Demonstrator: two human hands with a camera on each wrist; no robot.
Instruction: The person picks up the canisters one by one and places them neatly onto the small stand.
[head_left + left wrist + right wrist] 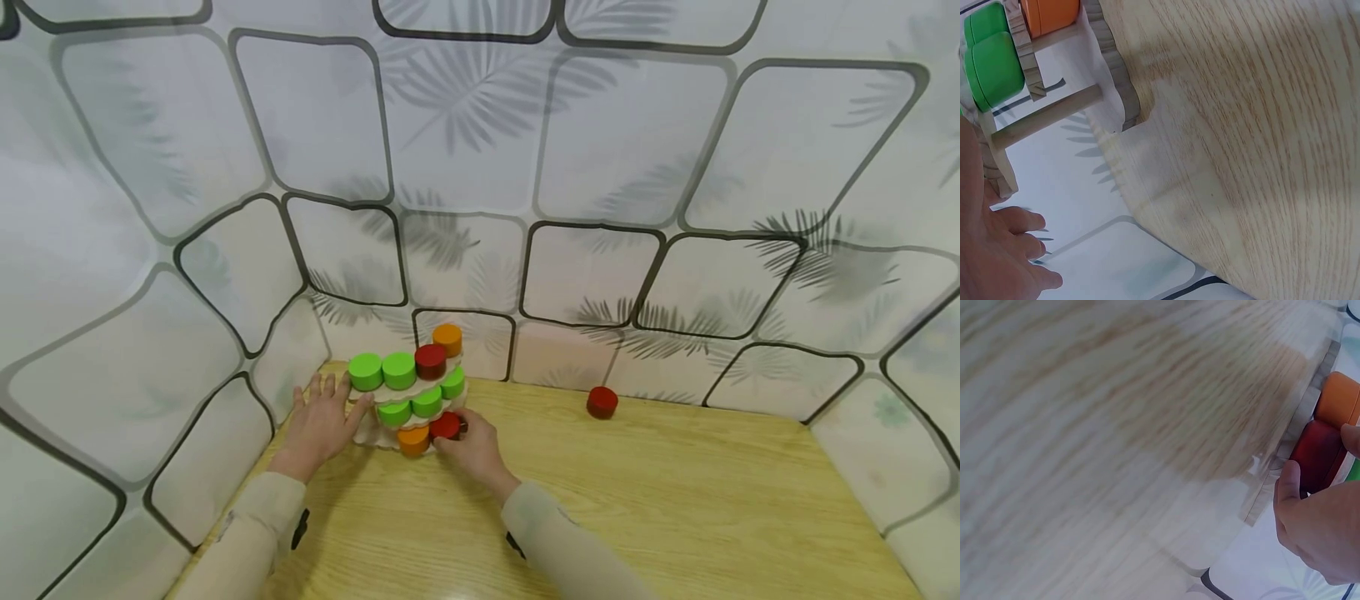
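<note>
A tiered wooden stand (367,432) with scalloped edges holds several round, jar-like containers. Red and orange ones occupy its bottom tier, and green ones the middle tier. On the upper tiers are two green containers, a red one (431,362) and an orange one (447,339). My right hand (477,448) pinches a red round container (1319,455) on the bottom tier, beside the orange container (1338,400). Fingers spread, my left hand (324,419) rests against the stand's left end; in the left wrist view it lies near a green container (996,69).
Another red round container (602,402) sits apart on the wood-grain table (675,492), near the back wall. Patterned white walls (465,258) rise behind and at both sides, with the left wall close to my left hand.
</note>
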